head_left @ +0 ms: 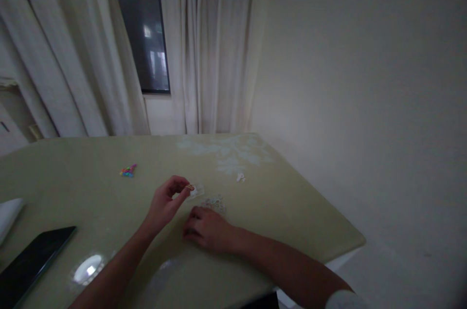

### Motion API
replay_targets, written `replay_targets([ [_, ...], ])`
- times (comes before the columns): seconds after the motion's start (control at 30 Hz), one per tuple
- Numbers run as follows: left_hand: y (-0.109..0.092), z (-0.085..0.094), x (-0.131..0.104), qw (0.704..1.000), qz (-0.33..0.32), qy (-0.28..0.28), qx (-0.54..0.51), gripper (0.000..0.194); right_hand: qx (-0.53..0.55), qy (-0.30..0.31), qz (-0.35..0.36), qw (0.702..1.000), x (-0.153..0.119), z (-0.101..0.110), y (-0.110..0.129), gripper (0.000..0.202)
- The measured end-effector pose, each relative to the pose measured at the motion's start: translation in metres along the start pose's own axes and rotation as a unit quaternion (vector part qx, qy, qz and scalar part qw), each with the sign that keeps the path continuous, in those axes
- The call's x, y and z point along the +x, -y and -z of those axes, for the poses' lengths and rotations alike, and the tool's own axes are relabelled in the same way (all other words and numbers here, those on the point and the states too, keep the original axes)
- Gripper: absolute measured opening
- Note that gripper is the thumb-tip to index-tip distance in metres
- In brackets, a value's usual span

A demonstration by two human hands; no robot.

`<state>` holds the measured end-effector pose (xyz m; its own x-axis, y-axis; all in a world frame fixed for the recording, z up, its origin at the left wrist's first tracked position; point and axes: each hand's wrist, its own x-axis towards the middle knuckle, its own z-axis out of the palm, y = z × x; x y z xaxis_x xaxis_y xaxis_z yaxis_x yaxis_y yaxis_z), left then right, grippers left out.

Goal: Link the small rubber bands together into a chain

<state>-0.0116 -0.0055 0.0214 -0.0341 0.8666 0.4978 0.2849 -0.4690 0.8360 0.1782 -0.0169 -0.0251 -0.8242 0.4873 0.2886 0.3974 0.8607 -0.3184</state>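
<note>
My left hand (168,206) is closed in a pinch, with a small reddish-brown banded piece (190,187) at its fingertips. Right beside those fingertips lies a small clear plastic bag (197,191), with something whitish showing in it. My right hand (208,229) rests low over the table, its fingers curled in; whatever they grip, if anything, is hidden. Just beyond its knuckles is a loose pile of small silvery rings (218,203), which look like key rings or clasps. The two hands are close together but apart.
The pale green table (284,216) carries a cluster of small multicoloured pieces (128,171) farther left and a few small white pieces (241,177) at the right. A dark tablet-like slab (34,263) and a white object (9,214) lie at the left. Wall (365,104) borders the right.
</note>
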Motion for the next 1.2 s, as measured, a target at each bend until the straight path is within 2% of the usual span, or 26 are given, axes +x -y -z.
replay_targets([
  [0.13, 0.0, -0.003, 0.0, 1.0, -0.014, -0.001, -0.003, 0.016, -0.067, 0.002, -0.002, 0.998, 0.003, -0.007, 0.002, 0.024],
  [0.2, 0.0, -0.003, 0.0, 1.0, -0.025, -0.006, -0.002, 0.016, -0.065, 0.013, 0.004, 0.998, 0.002, -0.005, 0.003, 0.022],
  [0.27, 0.0, -0.002, 0.0, 0.999, -0.035, -0.007, -0.008, 0.017, -0.016, 0.018, 0.001, 1.0, 0.001, 0.0, 0.001, 0.015],
  [0.33, 0.001, -0.002, -0.001, 0.999, -0.035, 0.0, -0.015, 0.019, 0.083, -0.016, -0.029, 0.996, -0.001, 0.007, -0.002, 0.009],
  [0.43, 0.001, -0.004, -0.003, 0.999, -0.021, 0.039, -0.029, 0.022, 0.236, -0.143, -0.1, 0.956, -0.003, 0.02, -0.008, 0.005],
  [0.53, 0.002, -0.007, -0.006, 0.994, -0.007, 0.1, -0.045, 0.022, 0.328, -0.235, -0.154, 0.902, -0.002, 0.03, -0.013, 0.015],
  [0.6, 0.004, -0.01, -0.008, 0.99, -0.005, 0.132, -0.053, 0.021, 0.372, -0.241, -0.17, 0.88, -0.002, 0.033, -0.015, 0.024],
  [0.77, 0.009, -0.016, -0.012, 0.985, -0.003, 0.165, -0.056, 0.021, 0.437, -0.21, -0.158, 0.86, -0.001, 0.031, -0.014, 0.038],
  [0.83, 0.01, -0.015, -0.013, 0.985, -0.01, 0.165, -0.043, 0.021, 0.447, -0.212, -0.161, 0.854, 0.001, 0.029, -0.014, 0.04],
  [0.9, 0.009, -0.013, -0.012, 0.99, -0.023, 0.139, -0.028, 0.018, 0.447, -0.221, -0.172, 0.849, 0.002, 0.027, -0.017, 0.04],
  [1.0, 0.006, -0.008, -0.008, 0.994, -0.05, 0.089, -0.027, 0.015, 0.408, -0.233, -0.194, 0.861, 0.001, 0.025, -0.022, 0.033],
  [1.07, 0.004, -0.006, -0.006, 0.995, -0.057, 0.069, -0.033, 0.014, 0.325, -0.211, -0.19, 0.902, -0.001, 0.023, -0.025, 0.024],
  [1.13, 0.003, -0.006, -0.004, 0.996, -0.057, 0.053, -0.03, 0.014, 0.221, -0.159, -0.164, 0.948, -0.004, 0.021, -0.027, 0.015],
  [1.2, 0.003, -0.006, -0.003, 0.997, -0.06, 0.037, -0.016, 0.014, 0.136, -0.109, -0.137, 0.975, -0.005, 0.018, -0.028, 0.012],
])
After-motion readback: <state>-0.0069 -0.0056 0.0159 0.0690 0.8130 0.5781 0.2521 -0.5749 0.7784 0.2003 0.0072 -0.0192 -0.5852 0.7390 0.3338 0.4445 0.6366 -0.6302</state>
